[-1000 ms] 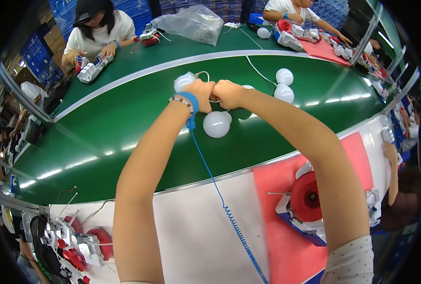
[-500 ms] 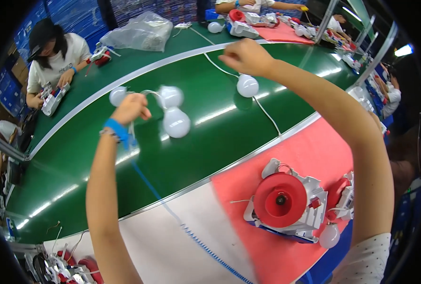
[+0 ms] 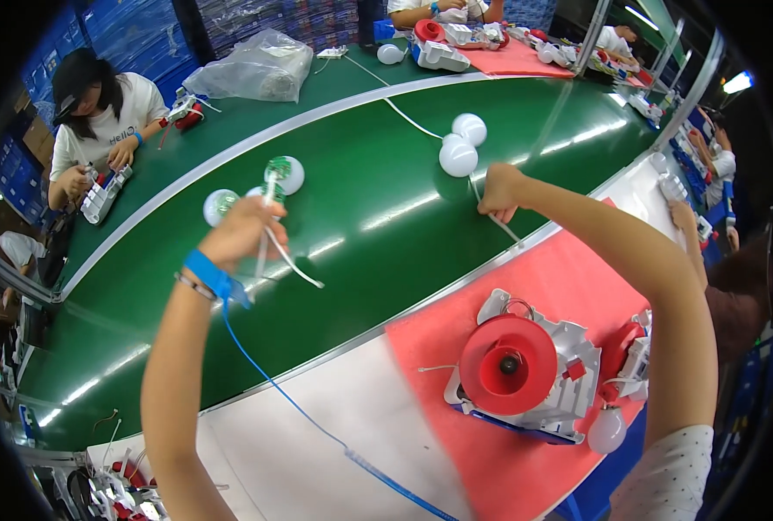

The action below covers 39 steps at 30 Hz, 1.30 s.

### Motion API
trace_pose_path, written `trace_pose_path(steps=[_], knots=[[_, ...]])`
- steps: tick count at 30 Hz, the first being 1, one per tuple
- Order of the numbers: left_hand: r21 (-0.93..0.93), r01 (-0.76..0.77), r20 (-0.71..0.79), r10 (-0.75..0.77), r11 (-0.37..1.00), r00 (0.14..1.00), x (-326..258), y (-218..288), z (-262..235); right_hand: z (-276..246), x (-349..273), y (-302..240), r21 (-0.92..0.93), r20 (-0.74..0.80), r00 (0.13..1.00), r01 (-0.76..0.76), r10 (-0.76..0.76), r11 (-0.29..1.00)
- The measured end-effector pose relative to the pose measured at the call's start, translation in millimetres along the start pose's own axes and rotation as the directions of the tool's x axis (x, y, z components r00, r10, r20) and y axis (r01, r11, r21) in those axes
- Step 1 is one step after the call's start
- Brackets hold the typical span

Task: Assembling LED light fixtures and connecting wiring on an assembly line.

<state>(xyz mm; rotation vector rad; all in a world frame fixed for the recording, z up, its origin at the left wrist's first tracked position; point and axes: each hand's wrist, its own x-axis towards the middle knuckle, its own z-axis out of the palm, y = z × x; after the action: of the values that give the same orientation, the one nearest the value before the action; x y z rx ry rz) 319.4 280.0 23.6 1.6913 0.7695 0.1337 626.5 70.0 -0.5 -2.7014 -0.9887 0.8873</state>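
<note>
In the head view, my left hand is closed round white cables, whose loose ends hang below the fingers. Beside and behind it are round white bulbs, among them a left bulb and an upper bulb; green circuit boards show on them. My right hand is closed, its fingertips pinching a white cable near the belt's near edge. Just beyond it, a front bulb and a back bulb touch each other on the green belt.
On the red mat lies a white housing with a red cone, and another unit with a bulb beside it. A coiled blue cord runs from my left wrist strap. Across the belt, a person handles a white part near a plastic bag.
My right hand has come down and right to the cable, and a second bulb now stands by the first. My left hand has moved slightly nearer, with bulbs and cables gathered at it.
</note>
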Motion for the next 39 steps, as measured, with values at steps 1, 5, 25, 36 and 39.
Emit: trace_pose_path(steps=[1, 5, 25, 36, 39], knots=[[-0.082, 0.036, 0.037, -0.033, 0.996, 0.999, -3.8, -2.8, 14.9, 9.4, -2.4, 1.7, 0.167, 0.052, 0.997, 0.044, -0.053, 0.985], [-0.282, 0.086, 0.122, -0.053, 0.956, 0.991, -11.1, -7.0, 75.4, 47.3, -40.3, -63.0, 0.516, 0.071, 0.944, 0.241, -0.322, 0.822], [-0.214, 0.088, 0.019, -0.086, 0.973, 0.996, -51.9, -4.9, 39.6, -18.7, 91.0, -120.5, -0.821, -0.22, 0.482, 0.379, -0.848, 0.428], [-0.246, 0.098, 0.117, -0.071, 0.964, 0.991, -76.9, -48.1, 20.0, 1.7, 59.3, -80.1, -0.578, -0.124, 0.591, 0.61, -0.797, 0.542], [-0.312, 0.086, 0.072, -0.067, 0.946, 0.995, -88.2, -38.6, 34.3, 16.8, 15.6, -80.6, -0.337, -0.126, 0.699, 0.637, -0.704, 0.693]])
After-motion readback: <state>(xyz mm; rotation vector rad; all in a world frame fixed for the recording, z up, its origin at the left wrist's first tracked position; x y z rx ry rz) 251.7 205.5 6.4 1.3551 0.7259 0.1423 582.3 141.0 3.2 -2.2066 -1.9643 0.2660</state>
